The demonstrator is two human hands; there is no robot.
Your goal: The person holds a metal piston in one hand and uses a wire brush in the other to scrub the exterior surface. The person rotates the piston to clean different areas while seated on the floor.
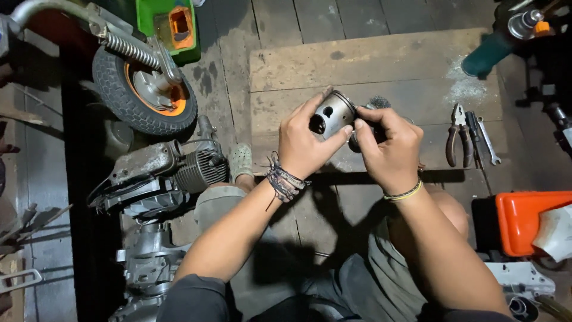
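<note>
Wooden floor [369, 59]; hands (fingertips hidden) grip piston [333, 113].

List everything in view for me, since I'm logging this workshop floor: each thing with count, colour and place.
piston: one, silver, held in both hands
small wheel: one, black tyre with orange hub, upper left
engine: one, grey, left on the floor
pliers: one, dark, right on the board
spanner: one, silver, beside the pliers
orange container: one, right edge
left hand: one, grips the piston
right hand: one, at the piston's end
</note>
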